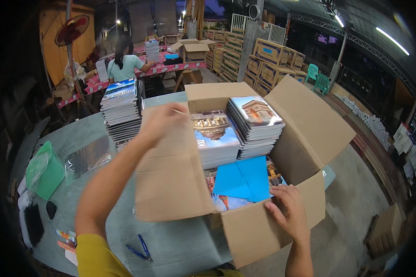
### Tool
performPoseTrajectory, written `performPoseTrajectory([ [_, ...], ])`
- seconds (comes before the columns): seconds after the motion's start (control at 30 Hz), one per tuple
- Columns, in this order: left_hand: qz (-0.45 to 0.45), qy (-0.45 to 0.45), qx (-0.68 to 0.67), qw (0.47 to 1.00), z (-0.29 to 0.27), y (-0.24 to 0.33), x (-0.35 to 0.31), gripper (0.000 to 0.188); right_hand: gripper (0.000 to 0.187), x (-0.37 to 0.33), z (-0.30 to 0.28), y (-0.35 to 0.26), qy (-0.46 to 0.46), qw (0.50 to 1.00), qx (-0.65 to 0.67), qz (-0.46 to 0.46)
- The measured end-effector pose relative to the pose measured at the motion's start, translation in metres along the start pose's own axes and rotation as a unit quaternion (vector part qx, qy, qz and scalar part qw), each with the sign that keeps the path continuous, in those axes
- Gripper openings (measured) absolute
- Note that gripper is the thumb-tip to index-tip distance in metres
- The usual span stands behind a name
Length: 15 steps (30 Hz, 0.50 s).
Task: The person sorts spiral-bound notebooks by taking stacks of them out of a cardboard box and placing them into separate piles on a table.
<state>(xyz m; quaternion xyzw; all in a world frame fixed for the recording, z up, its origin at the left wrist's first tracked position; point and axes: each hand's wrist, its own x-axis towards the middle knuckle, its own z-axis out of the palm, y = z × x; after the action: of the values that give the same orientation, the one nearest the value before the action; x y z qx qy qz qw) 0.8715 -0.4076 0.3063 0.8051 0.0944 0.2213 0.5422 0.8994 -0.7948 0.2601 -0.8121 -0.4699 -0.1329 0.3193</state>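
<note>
An open cardboard box (166, 184) stands on the table in front of me, its flaps folded outward. Inside are a stack of spiral notebooks (256, 113) with a stone arch on the cover and a second notebook stack (215, 138). Bright blue sheets (245, 177) lie across lower notebooks at the near end. My left hand (166, 122), blurred, is above the left flap; whether its fingers hold anything is unclear. My right hand (286, 207) rests on the near edge of the box, fingers apart, fingertips beside the blue sheets.
A tall notebook stack (122, 108) stands left of the box. Blue nippers (141, 249), a clear plastic sheet (88, 157) and a green bin (45, 173) are on the left. Beyond, a person (125, 64) sits at a red-covered table; closed cartons (270, 64) are piled behind.
</note>
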Motion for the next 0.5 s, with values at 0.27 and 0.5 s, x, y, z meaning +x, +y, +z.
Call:
performPoseTrajectory([
  [0.27, -0.225, -0.095, -0.08, 0.966, 0.168, -0.001, 0.086, 0.036, 0.029, 0.009, -0.015, 0.06, -0.043, 0.995, -0.037, -0.086],
  [0.5, -0.267, 0.016, -0.17, 0.948, 0.196, -0.035, 0.123, 0.04, 0.026, 0.094, -0.048, 0.131, -0.098, 0.984, -0.032, -0.147],
])
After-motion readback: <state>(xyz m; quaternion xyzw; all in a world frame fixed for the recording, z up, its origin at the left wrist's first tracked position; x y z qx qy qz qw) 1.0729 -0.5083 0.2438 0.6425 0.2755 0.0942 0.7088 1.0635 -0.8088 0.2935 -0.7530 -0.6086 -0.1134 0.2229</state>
